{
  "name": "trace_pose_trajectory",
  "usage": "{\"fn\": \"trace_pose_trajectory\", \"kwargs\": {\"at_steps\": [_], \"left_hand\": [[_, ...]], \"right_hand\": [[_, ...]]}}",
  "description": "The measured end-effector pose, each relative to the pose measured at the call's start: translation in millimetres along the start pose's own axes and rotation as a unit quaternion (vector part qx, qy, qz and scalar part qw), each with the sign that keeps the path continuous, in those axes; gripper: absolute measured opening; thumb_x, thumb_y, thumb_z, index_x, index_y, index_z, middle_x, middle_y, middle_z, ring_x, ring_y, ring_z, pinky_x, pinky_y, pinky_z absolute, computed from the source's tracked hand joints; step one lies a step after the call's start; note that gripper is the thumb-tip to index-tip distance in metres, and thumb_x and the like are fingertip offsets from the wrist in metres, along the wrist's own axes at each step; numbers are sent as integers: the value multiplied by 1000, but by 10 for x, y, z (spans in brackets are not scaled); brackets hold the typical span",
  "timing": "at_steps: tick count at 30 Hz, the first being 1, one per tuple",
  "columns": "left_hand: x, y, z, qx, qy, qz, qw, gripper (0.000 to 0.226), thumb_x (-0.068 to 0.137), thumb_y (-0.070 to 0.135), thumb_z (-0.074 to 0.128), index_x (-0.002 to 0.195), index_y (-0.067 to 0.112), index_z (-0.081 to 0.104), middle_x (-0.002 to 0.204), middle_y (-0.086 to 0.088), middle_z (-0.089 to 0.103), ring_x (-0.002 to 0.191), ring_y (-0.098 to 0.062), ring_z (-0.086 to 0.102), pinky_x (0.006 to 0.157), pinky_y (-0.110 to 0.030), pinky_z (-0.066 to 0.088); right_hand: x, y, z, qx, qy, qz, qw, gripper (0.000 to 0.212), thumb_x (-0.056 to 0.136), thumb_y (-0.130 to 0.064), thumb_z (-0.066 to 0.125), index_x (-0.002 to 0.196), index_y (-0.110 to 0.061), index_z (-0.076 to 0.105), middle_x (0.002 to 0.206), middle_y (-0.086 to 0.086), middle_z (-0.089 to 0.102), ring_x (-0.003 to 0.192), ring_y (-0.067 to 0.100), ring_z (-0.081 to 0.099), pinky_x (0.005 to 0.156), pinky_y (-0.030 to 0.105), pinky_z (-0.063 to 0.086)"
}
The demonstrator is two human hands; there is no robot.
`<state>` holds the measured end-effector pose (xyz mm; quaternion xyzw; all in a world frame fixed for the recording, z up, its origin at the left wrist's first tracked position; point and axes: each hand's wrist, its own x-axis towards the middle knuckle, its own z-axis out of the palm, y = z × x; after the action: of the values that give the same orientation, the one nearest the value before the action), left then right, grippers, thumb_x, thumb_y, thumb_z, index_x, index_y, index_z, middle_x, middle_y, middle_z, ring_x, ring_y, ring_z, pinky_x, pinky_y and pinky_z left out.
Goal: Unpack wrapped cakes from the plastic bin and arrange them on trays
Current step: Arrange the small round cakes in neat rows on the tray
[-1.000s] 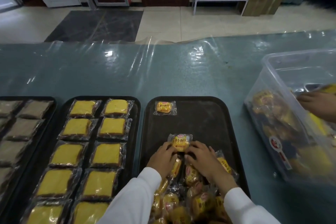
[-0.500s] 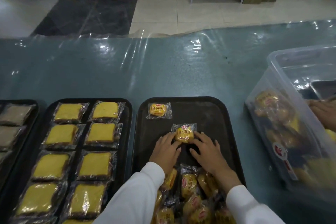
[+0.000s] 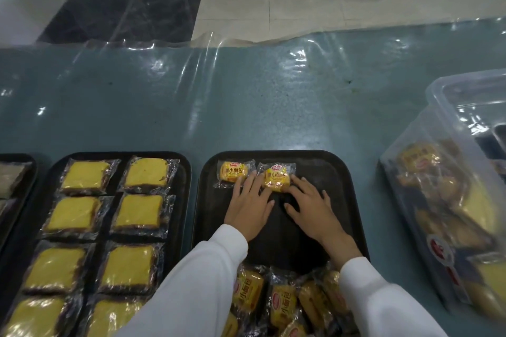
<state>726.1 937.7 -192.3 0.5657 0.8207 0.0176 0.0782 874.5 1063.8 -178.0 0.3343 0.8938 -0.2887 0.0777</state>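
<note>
Tabletop (image 3: 246, 107), blue-green, under a clear wrinkled plastic sheet; far edge meets tiled floor.

Clear plastic bin (image 3: 449, 200) at the right edge, tilted, holding wrapped yellow cakes seen blurred through its wall.

Left tray (image 3: 186, 172), black, near edge left of centre: filled with square yellow cakes (image 3: 139, 210) in clear wrap, two columns. Sliver of another tray (image 3: 30, 169) at the far left edge with paler wrapped pieces.

Middle tray (image 3: 336, 172), black, at the near edge between the left tray and the bin. Mostly bare in its middle. A heap of wrapped cakes (image 3: 282, 301) lies at its near end, between the two white sleeves.

Left hand (image 3: 250, 206) flat on the middle tray, fingers straight and spread, holding nothing; fingertips touch the left side of the second cake's wrapper and overlap the edge of the first cake's.

Right hand (image 3: 312, 206) likewise flat, fingers relaxed, gripping nothing; fingertips rest against the right side of the second cake.

First cake (image 3: 232, 174), small, orange-yellow printed wrapper, in the far left corner of the middle tray.

Second cake (image 3: 278, 178), same kind, just beside the first on its right, along the tray's far edge, lying flat between the two hands.
</note>
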Motion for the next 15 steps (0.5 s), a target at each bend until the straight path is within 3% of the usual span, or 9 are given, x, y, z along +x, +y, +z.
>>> {"fn": "trace_pose_trajectory", "kwargs": {"at_steps": [15], "left_hand": [[-104, -79, -130, -31, 1, 2, 1000, 33, 106, 37, 40, 124, 23, 64, 159, -6, 38, 154, -25, 22, 126, -51, 18]], "right_hand": [[-76, -100, -118, 33, 20, 4, 999, 45, 104, -40, 55, 149, -35, 47, 169, -4, 22, 159, 19, 10, 127, 57, 14]]}}
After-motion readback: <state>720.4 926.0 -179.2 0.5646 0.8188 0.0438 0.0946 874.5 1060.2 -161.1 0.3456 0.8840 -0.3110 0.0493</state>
